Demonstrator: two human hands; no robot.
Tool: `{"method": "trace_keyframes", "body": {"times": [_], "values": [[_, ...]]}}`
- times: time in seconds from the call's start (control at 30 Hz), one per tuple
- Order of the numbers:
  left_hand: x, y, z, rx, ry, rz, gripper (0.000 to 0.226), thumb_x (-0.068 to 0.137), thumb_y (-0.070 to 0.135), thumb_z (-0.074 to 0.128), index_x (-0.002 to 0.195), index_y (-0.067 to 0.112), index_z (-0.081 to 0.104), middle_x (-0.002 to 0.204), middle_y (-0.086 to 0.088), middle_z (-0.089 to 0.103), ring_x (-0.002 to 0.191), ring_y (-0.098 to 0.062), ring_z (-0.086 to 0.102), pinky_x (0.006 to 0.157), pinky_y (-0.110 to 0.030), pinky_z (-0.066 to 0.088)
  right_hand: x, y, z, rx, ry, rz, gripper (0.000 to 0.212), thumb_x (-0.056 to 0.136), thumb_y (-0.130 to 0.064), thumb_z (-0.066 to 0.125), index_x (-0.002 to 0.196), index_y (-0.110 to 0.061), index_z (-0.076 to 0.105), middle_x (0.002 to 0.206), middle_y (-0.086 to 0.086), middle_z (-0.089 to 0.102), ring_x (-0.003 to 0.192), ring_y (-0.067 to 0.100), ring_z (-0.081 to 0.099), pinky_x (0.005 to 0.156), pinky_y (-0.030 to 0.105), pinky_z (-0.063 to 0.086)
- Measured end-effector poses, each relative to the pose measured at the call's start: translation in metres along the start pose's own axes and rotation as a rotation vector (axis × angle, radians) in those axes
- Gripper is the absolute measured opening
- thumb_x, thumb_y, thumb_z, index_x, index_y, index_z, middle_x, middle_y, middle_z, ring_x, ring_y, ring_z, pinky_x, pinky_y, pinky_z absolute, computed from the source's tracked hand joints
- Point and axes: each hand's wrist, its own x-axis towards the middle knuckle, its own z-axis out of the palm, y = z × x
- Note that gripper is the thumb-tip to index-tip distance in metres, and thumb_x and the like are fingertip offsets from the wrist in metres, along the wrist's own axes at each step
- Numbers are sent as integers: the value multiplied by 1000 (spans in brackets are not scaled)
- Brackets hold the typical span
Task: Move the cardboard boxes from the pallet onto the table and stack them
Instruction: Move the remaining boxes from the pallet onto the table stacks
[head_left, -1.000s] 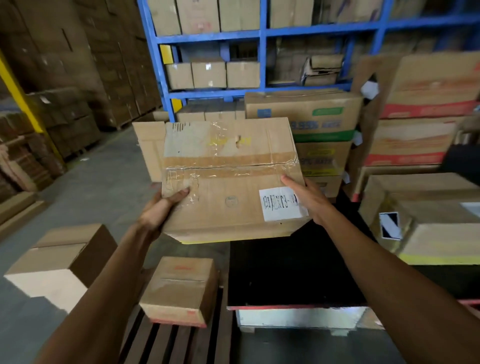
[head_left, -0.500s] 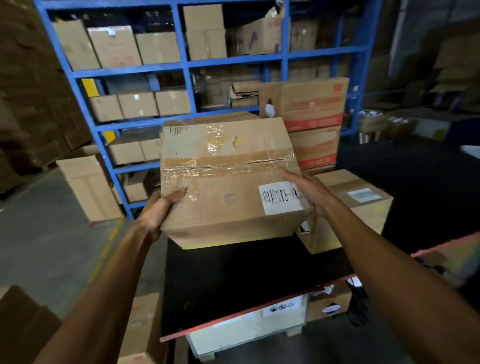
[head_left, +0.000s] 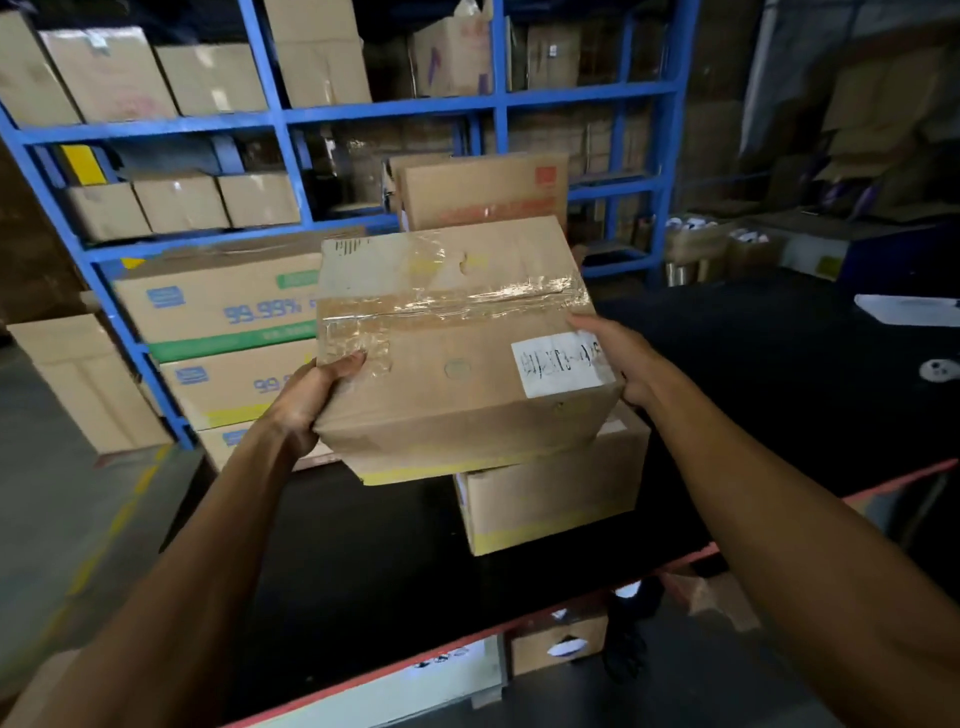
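I hold a taped cardboard box (head_left: 457, 358) with a white label between both hands, in the air over the black table (head_left: 395, 561). My left hand (head_left: 311, 395) grips its left side and my right hand (head_left: 618, 358) presses its right side. Below it and slightly to the right, a second cardboard box (head_left: 550, 499) with a yellow bottom edge rests on the table. The held box overlaps that box's top from this view; I cannot tell whether they touch. The pallet is out of view.
Blue shelving (head_left: 291, 130) full of cartons stands behind the table. Printed boxes (head_left: 218, 332) are stacked at the table's far left. A white sheet (head_left: 909, 309) lies far right on the table. A red trim (head_left: 675, 564) marks the near edge. Grey floor lies to the left.
My view has swung right, away from the pallet. The held box has travelled with my hands to above the box resting on the table.
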Motion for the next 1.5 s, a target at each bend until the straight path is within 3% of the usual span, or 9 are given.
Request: {"method": "trace_keyframes", "body": {"times": [0.3,0.43,0.57,0.67,0.83,0.93,1.1,1.37,1.5], "values": [[57,-5,107,30,-27,-106,24,91,39,60,101,20,71,87,-1,76,71,-17,69,71,-32,51,78,-10,-104,145,21,77,45,79,-29,59,115,-5,71,114,19,72,109,36,67,103,45,46],[84,-10,131,53,3,-161,21,91,40,59,96,21,69,75,2,75,72,-18,66,73,-33,48,103,-2,-123,206,38,87,34,85,-28,53,102,-6,73,95,15,76,82,29,70,77,34,52],[100,-19,150,91,33,-187,19,94,36,55,90,21,65,61,5,72,47,-9,65,50,-23,45,125,12,-135,185,77,96,28,82,-29,56,88,-9,73,89,12,73,74,26,67,70,32,49],[101,-24,152,75,51,-234,21,92,38,55,98,21,65,73,0,73,54,-15,65,41,-19,45,135,21,-135,208,83,90,38,88,-43,56,97,-11,75,97,11,75,86,27,69,79,36,52],[108,-47,142,-140,124,-241,39,91,59,49,105,28,68,101,0,73,89,-21,65,70,-36,48,133,54,-127,146,121,-40,75,86,-79,36,122,-22,70,117,1,73,110,19,67,98,38,51],[102,-77,145,-248,137,-273,56,87,73,43,111,31,70,119,0,71,104,-26,64,75,-44,52,118,88,-124,70,157,-112,65,94,-70,34,135,-26,59,123,-6,66,109,11,63,93,30,51],[85,-122,158,-304,132,-343,55,93,67,34,109,27,68,121,-6,68,109,-32,62,80,-50,51,112,147,-128,-207,169,-95,58,100,-60,31,148,-27,39,137,3,53,117,20,52,100,38,42],[96,-125,156,-338,121,-283,64,91,71,37,125,25,67,125,-6,69,117,-30,62,101,-54,48,130,156,-127,-197,190,-14,69,92,-73,27,149,-34,32,144,7,49,128,31,50,109,52,40],[92,-131,152,-334,113,-268,62,92,69,37,125,25,67,130,-6,68,120,-29,61,101,-53,49,125,163,-123,-187,240,-35,61,100,-62,27,151,-29,30,145,8,48,128,30,49,109,48,39]]}}
